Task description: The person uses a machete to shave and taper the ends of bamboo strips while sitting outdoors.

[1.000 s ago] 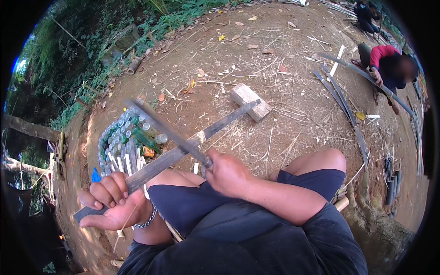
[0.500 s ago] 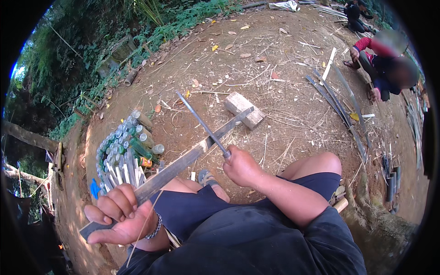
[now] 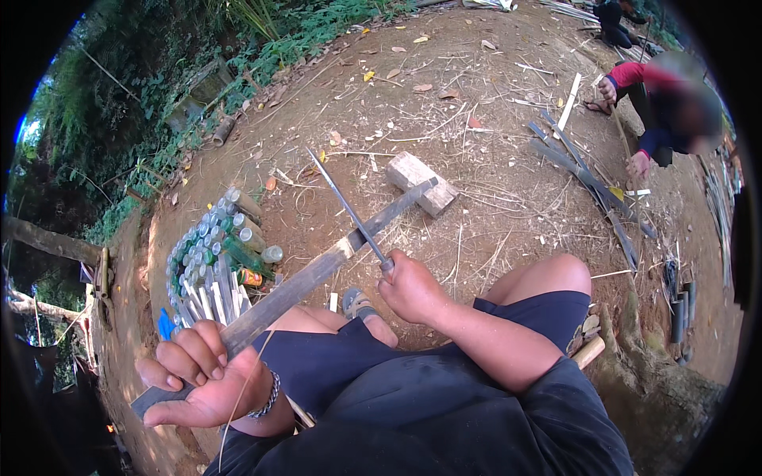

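Observation:
My left hand (image 3: pixel 208 382) is wrapped round the near end of a long, flat, dark bamboo strip (image 3: pixel 298 300), thumb underneath. The strip slants up and to the right, and its far end reaches a squared wooden block (image 3: pixel 411 170) on the ground. A pale scraped patch shows on it near the crossing blade. Closed round the handle of a narrow long-bladed knife (image 3: pixel 335 193) is my right hand (image 3: pixel 413 287); the handle is mostly hidden. The blade lies across the strip and points up and left. A thin fibre (image 3: pixel 242 401) hangs by my left wrist.
Upright glass bottles (image 3: pixel 213 238) and pale cut strips (image 3: pixel 208 300) stand at left. Long dark strips (image 3: pixel 589 186) lie on the ground at right, near a crouching person (image 3: pixel 663 111). A tree root (image 3: pixel 635 349) is beside my right knee. Shavings litter the soil (image 3: pixel 492 222).
The strip and my left hand have shifted slightly down and left. My right hand and the knife have moved a little left. At right, the person's arms and the dark strips have changed position.

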Demonstrator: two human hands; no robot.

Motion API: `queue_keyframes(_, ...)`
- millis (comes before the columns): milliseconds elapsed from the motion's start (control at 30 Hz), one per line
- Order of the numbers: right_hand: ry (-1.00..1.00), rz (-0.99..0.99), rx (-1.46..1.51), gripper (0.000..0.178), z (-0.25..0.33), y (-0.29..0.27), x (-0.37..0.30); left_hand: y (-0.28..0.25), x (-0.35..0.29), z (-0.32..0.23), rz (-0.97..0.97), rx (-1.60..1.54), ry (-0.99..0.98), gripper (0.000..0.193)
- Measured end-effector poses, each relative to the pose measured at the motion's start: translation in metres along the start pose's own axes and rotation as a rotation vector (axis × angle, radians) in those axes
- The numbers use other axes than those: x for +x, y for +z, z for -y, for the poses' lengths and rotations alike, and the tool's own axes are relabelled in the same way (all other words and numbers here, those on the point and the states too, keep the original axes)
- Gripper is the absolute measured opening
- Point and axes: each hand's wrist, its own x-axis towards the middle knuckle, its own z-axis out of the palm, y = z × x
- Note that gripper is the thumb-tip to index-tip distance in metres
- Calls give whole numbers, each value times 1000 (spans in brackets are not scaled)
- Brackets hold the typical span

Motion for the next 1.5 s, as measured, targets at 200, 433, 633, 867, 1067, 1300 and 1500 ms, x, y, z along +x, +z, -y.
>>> queue_keyframes(200,-177,69,2,21,7,11,-11,2,3,2,-95,51,16,54)
queue_keyframes(433,-253,85,25,21,17,11,-11,2,10,9,-168,105,30,54)
queue_keyframes(633,-222,83,36,23,22,17,-10,1,11,8,-137,95,40,53)
queue_keyframes(867,-133,109,36,26,11,25,-4,-11,15,9,-140,92,23,53)
queue_keyframes(1067,-219,36,45,22,0,26,16,-30,30,10,-200,144,-6,54)
queue_keyframes(1300,-297,103,-41,21,24,20,8,-44,35,9,-116,127,-39,58)
queue_keyframes(1500,244,-47,-50,29,-100,8,74,-36,50,12,-61,90,-58,56)
